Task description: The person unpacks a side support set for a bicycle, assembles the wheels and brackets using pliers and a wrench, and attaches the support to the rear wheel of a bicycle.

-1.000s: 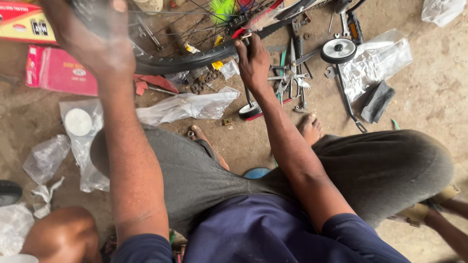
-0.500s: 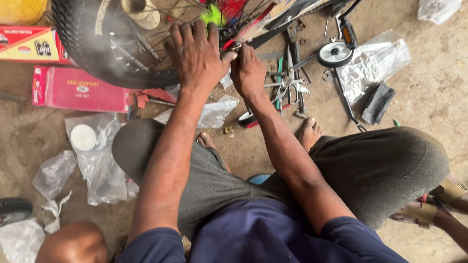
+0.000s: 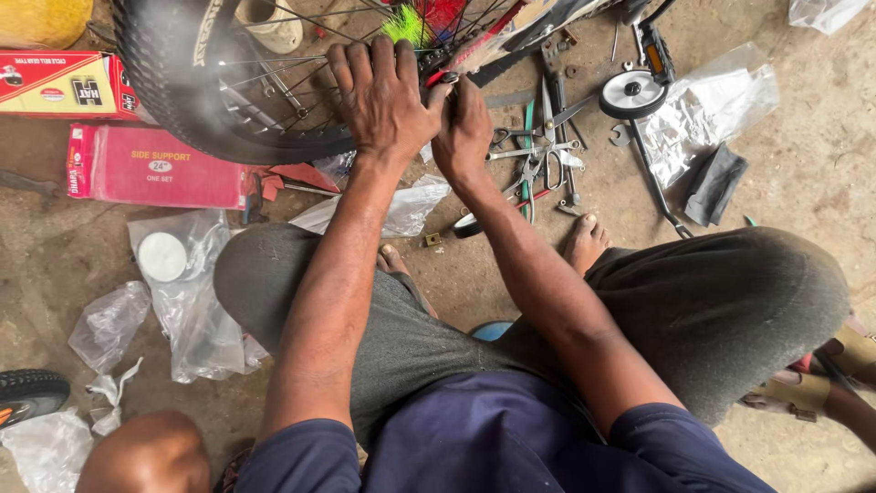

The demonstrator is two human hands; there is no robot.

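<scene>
Bicycle wheel upper left of frame, on the floor; left hand spread flat over spokes, right hand pinching a small metal fitting near the hub; fastening step, next needs steady turning

Operator appearance, head-camera view

Upper garment: dark navy short-sleeved shirt, sleeve hems ending above the elbows, forearms bare. Left hand and right hand: no gloves, and no rings or watch discernible. Lower garment: grey-brown cloth over both knees, dusty and faintly mottled; whether it is trousers or a wrap cannot be told from this angle. Feet: bare, toes visible beneath each knee. A small patch of blue shows between the legs, possibly footwear.
</scene>
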